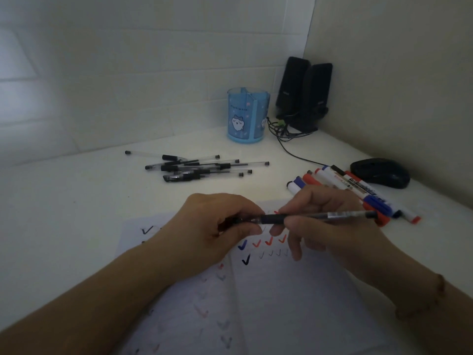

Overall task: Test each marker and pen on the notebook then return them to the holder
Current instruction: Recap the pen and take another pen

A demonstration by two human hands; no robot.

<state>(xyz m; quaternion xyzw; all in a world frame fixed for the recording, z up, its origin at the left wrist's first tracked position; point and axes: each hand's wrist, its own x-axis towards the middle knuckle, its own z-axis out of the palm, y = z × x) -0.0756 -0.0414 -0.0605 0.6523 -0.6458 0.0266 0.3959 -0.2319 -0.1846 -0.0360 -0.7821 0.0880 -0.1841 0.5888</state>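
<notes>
Both hands hold one black gel pen (320, 216) level above the open notebook (268, 303). My left hand (212, 226) pinches the pen's capped end; my right hand (330, 224) grips the barrel near the black grip. The notebook page carries black, blue and red tick marks. Several black gel pens (202, 166) lie in a loose pile on the desk beyond the notebook. Several red, blue and black markers (358, 190) lie to the right. The blue translucent holder (247, 115) stands at the back with nothing sticking out of it.
Two black speakers (304, 93) stand in the back corner with cables (289, 142) trailing over the white desk. A black computer mouse (380, 172) lies right of the markers. Walls close off the back and right side.
</notes>
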